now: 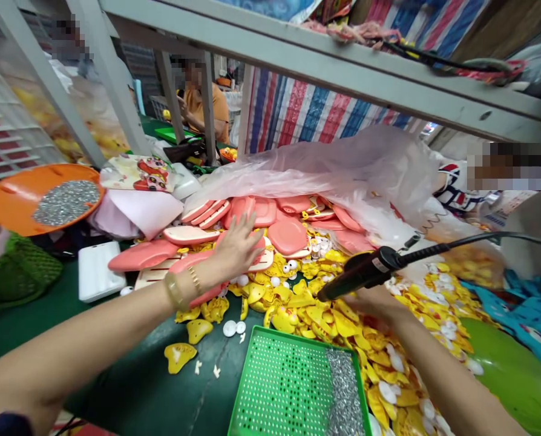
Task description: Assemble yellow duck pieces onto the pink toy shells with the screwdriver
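My left hand point(236, 248) reaches over the pile of pink plastic parts point(287, 235), its fingers stretched out and apart. Between its fingers nothing shows. Below it lie yellow plastic shell pieces point(298, 303) mixed with small white pieces. My right hand point(365, 301) is low at the right side of the yellow heap, partly behind a black electric screwdriver point(365, 272). The screwdriver tilts down to the left on its black cable. My right fingers are hidden, so whether they hold anything is unclear.
A green perforated tray point(284, 381) with silver screws point(344, 393) is in front. An orange bowl point(7, 200) of screws and a white box point(100, 270) stand left. Plastic sheeting point(334, 163) and a grey metal frame point(298, 54) are behind. Other people sit beyond.
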Available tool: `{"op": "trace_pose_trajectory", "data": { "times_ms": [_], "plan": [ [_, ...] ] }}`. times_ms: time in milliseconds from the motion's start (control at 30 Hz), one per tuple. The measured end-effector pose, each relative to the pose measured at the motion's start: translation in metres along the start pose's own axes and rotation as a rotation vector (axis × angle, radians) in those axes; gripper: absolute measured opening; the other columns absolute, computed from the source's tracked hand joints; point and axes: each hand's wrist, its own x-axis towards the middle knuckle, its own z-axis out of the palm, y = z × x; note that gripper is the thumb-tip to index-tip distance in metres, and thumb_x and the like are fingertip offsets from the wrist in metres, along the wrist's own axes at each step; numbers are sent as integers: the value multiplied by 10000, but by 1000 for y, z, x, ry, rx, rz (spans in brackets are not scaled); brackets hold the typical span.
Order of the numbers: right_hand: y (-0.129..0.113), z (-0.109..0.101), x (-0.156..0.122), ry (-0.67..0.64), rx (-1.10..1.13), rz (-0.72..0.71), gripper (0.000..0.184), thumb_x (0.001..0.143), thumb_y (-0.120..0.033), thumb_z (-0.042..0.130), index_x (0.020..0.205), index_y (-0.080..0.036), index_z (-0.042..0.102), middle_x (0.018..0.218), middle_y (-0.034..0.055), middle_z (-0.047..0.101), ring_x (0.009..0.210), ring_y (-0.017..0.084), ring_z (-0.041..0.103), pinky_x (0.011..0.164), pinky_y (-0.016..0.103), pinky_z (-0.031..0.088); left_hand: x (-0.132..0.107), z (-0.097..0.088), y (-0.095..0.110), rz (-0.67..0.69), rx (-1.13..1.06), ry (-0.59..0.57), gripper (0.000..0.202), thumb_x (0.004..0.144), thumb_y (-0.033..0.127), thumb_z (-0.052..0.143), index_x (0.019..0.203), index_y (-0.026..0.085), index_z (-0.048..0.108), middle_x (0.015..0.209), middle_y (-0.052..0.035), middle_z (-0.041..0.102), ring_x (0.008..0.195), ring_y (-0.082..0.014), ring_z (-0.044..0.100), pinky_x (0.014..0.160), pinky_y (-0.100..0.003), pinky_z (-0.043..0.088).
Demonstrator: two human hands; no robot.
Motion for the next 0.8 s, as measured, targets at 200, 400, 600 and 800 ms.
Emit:
{"op": "trace_pose_trajectory", "data": {
  "times_ms": [200,400,600,800],
  "plan": [
    [48,-9,-61,-145,-254,392,318,787,-450,513,1027,-346,694,1315,91,550,1278,367,424,978,693,229,-145,-29,-16,-136,-40,182,575,901,252,512,1439,282,310,1569,-84,159,1417,-324,184,1127,-583,219],
    [38,-18,-72,407,34,455,343,812,-411,463,879,-192,718,1019,182,658,1014,372,591,811,563,443,-245,-25,-7,-345,2,180,743,887,368,519,1504,288,113,1580,-109,64,1414,-384,123,1100,-637,180],
    [-54,18,8,446,347,15,402,897,-410,363,855,-196,701,836,96,701,849,223,643,817,383,502,-268,-9,17,-313,33,18,868,838,455,559,1507,269,38,1570,-172,26,1402,-432,104,1052,-678,205],
    [-135,44,61,290,356,-275,591,771,-597,563,1173,-169,625,1217,179,609,1123,294,546,950,456,405,-258,-5,24,-377,2,-65,959,820,441,600,1500,268,-55,1559,-206,-7,1401,-431,86,1048,-668,232]
  ]
}}
